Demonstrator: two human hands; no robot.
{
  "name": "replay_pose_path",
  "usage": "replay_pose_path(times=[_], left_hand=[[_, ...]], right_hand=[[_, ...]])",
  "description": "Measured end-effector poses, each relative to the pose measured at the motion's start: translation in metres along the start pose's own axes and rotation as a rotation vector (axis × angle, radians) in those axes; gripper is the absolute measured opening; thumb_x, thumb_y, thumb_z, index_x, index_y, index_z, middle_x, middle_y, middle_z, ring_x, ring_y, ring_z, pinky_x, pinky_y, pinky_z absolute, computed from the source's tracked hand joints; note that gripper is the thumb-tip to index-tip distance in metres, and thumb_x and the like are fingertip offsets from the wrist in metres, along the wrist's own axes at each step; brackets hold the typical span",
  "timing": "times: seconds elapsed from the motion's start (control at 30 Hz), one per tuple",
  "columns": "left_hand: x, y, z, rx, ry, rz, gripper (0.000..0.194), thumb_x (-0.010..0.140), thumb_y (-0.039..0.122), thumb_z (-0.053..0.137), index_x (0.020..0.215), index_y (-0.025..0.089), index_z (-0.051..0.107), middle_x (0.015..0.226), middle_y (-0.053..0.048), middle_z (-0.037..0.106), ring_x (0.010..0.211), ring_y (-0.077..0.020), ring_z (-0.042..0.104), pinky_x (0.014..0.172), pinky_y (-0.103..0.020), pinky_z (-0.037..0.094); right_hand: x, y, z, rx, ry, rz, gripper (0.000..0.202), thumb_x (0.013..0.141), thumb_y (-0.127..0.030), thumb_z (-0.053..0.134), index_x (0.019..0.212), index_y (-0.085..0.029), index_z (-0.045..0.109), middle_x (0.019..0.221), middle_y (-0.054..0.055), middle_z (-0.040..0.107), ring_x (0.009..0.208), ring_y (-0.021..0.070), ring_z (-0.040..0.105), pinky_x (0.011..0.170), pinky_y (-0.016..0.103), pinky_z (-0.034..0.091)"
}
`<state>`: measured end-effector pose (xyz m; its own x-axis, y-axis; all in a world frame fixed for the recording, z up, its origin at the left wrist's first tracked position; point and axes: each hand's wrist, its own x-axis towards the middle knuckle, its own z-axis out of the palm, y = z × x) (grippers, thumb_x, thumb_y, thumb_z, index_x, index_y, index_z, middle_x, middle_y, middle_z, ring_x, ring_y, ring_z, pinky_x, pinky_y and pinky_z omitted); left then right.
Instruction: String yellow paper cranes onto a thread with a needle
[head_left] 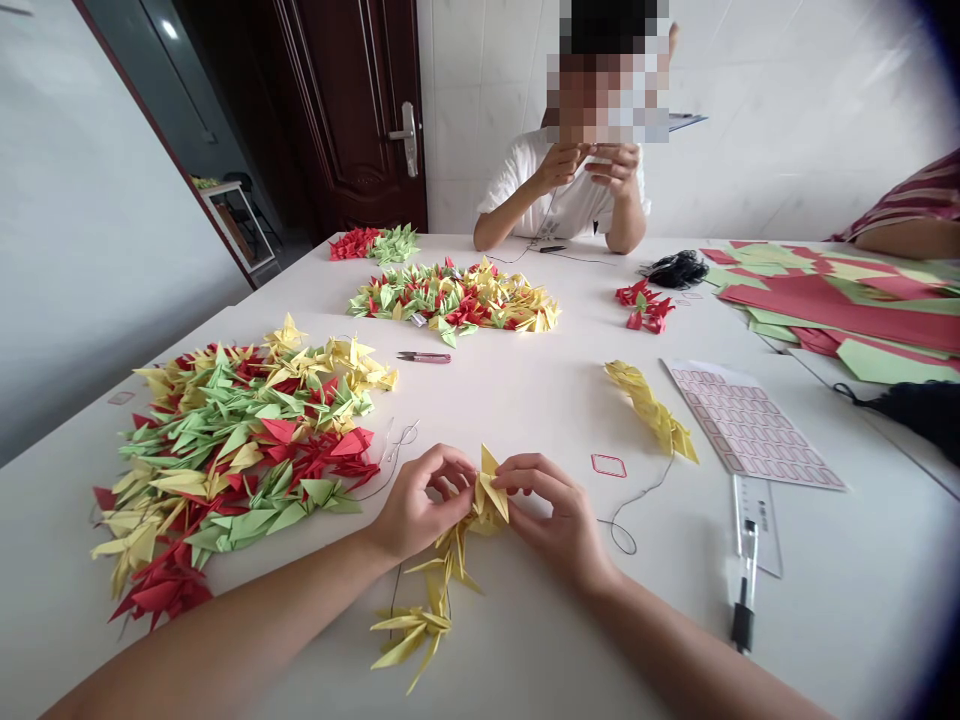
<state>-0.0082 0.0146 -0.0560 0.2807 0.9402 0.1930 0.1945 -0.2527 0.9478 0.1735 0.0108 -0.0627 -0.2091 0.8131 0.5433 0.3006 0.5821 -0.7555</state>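
Note:
Between my hands, near the middle of the white table, is a yellow folded paper crane [489, 496] with pointed tips. My left hand [429, 502] pinches its left side, and my right hand [553, 515] pinches its right side with thumb and fingers. Below it hangs a string of yellow cranes [420, 628] on dark thread, resting on the tabletop. To the right lies a row of stacked yellow cranes [651, 408] with a loose thread [622, 525] trailing from it. The fingertips partly cover the held crane.
Heaped cranes [240, 430] fill the left; another colourful pile [454, 300] lies behind snips [424, 357]. A sticker sheet [750, 420], pen [745, 590], coloured paper [847, 300] and black tassels [675, 269] are rightward. A person in white [525, 185] sits opposite, hands raised.

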Motion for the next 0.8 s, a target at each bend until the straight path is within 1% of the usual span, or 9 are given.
replay_pose_path(times=[0.13, 0.2, 0.27, 0.37, 0.43, 0.57, 0.7, 0.8], left_hand=[[0.0015, 0.0018, -0.0009, -0.004, -0.057, -0.078, 0.020, 0.082, 0.025, 0.060, 0.099, 0.016, 0.059, 0.092, -0.006, 0.068, 0.076, -0.0133, 0.065, 0.064, -0.022, 0.051], [0.0023, 0.0029, -0.0014, -0.003, -0.084, -0.101, 0.023, 0.083, 0.025, 0.059, 0.104, 0.015, 0.061, 0.092, -0.007, 0.069, 0.076, -0.0140, 0.065, 0.065, -0.022, 0.052], [0.0028, 0.0036, -0.0018, -0.011, -0.120, -0.097, 0.026, 0.084, 0.025, 0.057, 0.106, 0.013, 0.063, 0.089, -0.008, 0.070, 0.074, -0.0142, 0.065, 0.064, -0.022, 0.052], [0.0024, 0.0030, -0.0021, -0.029, -0.152, -0.068, 0.026, 0.086, 0.028, 0.055, 0.101, 0.011, 0.067, 0.083, -0.008, 0.070, 0.070, -0.0135, 0.063, 0.061, -0.021, 0.050], [0.0017, 0.0016, -0.0022, -0.033, -0.135, -0.051, 0.025, 0.087, 0.029, 0.055, 0.097, 0.011, 0.070, 0.079, -0.007, 0.069, 0.067, -0.0125, 0.062, 0.059, -0.020, 0.049], [0.0005, -0.0002, -0.0023, -0.034, -0.117, -0.039, 0.025, 0.087, 0.028, 0.055, 0.093, 0.011, 0.072, 0.077, -0.007, 0.070, 0.064, -0.0120, 0.060, 0.057, -0.019, 0.048], [0.0018, 0.0009, -0.0018, -0.009, -0.120, -0.054, 0.025, 0.087, 0.028, 0.055, 0.090, 0.011, 0.072, 0.074, -0.007, 0.069, 0.063, -0.0122, 0.059, 0.056, -0.020, 0.047], [0.0027, 0.0015, -0.0017, -0.002, -0.125, -0.081, 0.028, 0.087, 0.032, 0.055, 0.088, 0.010, 0.071, 0.072, -0.007, 0.068, 0.062, -0.0120, 0.058, 0.055, -0.020, 0.045]], right_hand=[[-0.0008, 0.0029, 0.0004, -0.009, 0.046, -0.062, 0.019, 0.079, -0.010, 0.060, 0.080, -0.025, 0.071, 0.084, 0.003, 0.059, 0.070, 0.0128, 0.061, 0.059, 0.026, 0.051], [-0.0009, 0.0034, 0.0006, -0.001, 0.069, -0.080, 0.021, 0.079, -0.010, 0.060, 0.078, -0.026, 0.073, 0.081, 0.003, 0.057, 0.067, 0.0120, 0.059, 0.054, 0.025, 0.050], [-0.0008, 0.0029, 0.0002, 0.011, 0.065, -0.084, 0.020, 0.079, -0.010, 0.061, 0.076, -0.025, 0.073, 0.078, 0.003, 0.056, 0.065, 0.0116, 0.058, 0.051, 0.023, 0.048], [-0.0003, 0.0005, -0.0012, 0.014, 0.047, -0.082, 0.019, 0.080, -0.011, 0.059, 0.076, -0.024, 0.072, 0.076, 0.002, 0.057, 0.064, 0.0117, 0.059, 0.051, 0.023, 0.048], [0.0002, -0.0012, -0.0020, 0.001, 0.047, -0.067, 0.018, 0.080, -0.011, 0.058, 0.078, -0.024, 0.070, 0.076, 0.002, 0.059, 0.064, 0.0120, 0.060, 0.053, 0.024, 0.049], [0.0010, -0.0024, -0.0020, -0.015, 0.064, -0.032, 0.010, 0.080, -0.014, 0.061, 0.080, -0.022, 0.066, 0.076, 0.002, 0.061, 0.064, 0.0124, 0.059, 0.054, 0.025, 0.049], [0.0007, -0.0009, -0.0008, -0.037, 0.076, -0.012, 0.008, 0.082, -0.015, 0.058, 0.081, -0.021, 0.063, 0.074, 0.002, 0.062, 0.063, 0.0122, 0.057, 0.055, 0.025, 0.047], [-0.0002, -0.0006, -0.0007, -0.057, 0.076, 0.045, 0.008, 0.085, -0.018, 0.055, 0.080, -0.021, 0.061, 0.073, 0.001, 0.062, 0.061, 0.0115, 0.055, 0.055, 0.025, 0.046]])
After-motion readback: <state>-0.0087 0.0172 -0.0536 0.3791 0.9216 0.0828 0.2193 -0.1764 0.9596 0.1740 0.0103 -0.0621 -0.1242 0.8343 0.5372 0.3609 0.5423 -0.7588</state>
